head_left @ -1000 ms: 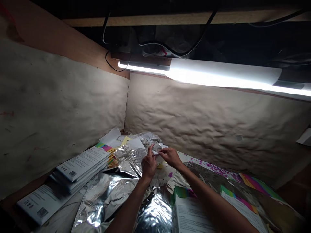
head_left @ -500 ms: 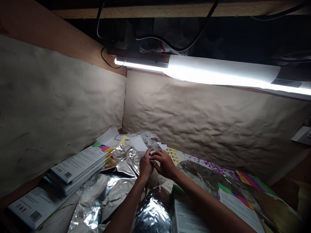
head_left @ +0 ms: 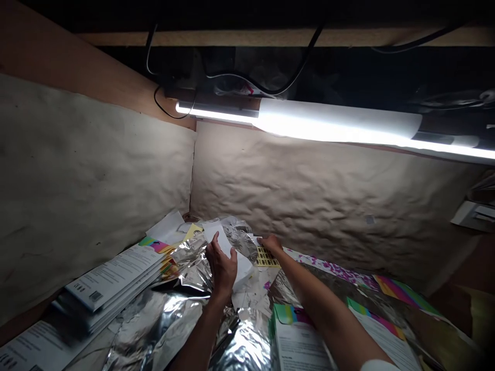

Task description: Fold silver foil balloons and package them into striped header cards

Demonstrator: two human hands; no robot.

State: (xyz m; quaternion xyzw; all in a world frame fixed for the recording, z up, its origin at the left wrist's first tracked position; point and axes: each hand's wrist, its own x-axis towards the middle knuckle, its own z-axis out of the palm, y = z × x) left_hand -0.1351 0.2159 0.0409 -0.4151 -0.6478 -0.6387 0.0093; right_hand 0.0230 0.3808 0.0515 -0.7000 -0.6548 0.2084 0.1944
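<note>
My left hand [head_left: 221, 268] stands fingers up against a white paper sheet [head_left: 238, 267] and seems to grip it. My right hand [head_left: 271, 244] reaches farther back, its fingertips at the edge of crumpled silver foil [head_left: 240, 239] beside a small white paper scrap [head_left: 256, 239]. Whether those fingers pinch anything is hidden. Just below that hand lies a yellow sticker sheet [head_left: 266, 257]. More silver foil [head_left: 185, 263] spreads under and left of my hands.
A stack of white product boxes [head_left: 116, 273] lies at the left, and a white box with a coloured stripe [head_left: 297, 340] stands near my right forearm. Kraft-paper walls [head_left: 328, 206] rise behind, under a bright fluorescent tube [head_left: 332, 123] and black cables.
My hands have moved apart from their close position. The left now holds up the white paper sheet, the right has reached farther back, and the yellow sticker sheet shows more plainly.
</note>
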